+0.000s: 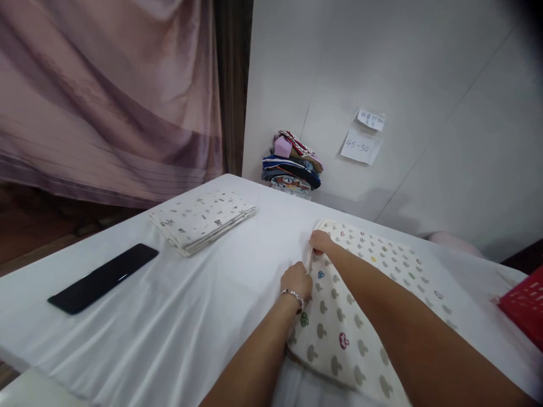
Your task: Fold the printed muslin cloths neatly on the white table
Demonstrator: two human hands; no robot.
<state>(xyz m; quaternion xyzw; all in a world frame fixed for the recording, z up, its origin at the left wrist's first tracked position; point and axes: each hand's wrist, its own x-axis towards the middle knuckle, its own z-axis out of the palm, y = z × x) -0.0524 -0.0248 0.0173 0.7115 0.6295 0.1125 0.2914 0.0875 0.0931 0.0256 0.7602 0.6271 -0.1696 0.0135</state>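
Note:
A cream cloth (339,316) printed with grey and coloured mushrooms lies spread over the right half of the white-covered table. My left hand (297,281), with a bracelet at the wrist, is closed on the cloth's left edge. Farther along that same edge, near the far corner, my right hand (321,242) also grips the cloth, its arm reaching across the print. The fingertips of both hands are partly hidden. Left of my hands, a folded cream cloth (206,217) with small grey prints lies flat in several layers.
A black phone-like slab (104,278) lies on the table's (169,316) left side. Folded clothes (292,164) are stacked beyond the far edge, against the wall. A red basket-like object (524,308) stands at the right edge. A pink curtain (110,102) hangs at the left.

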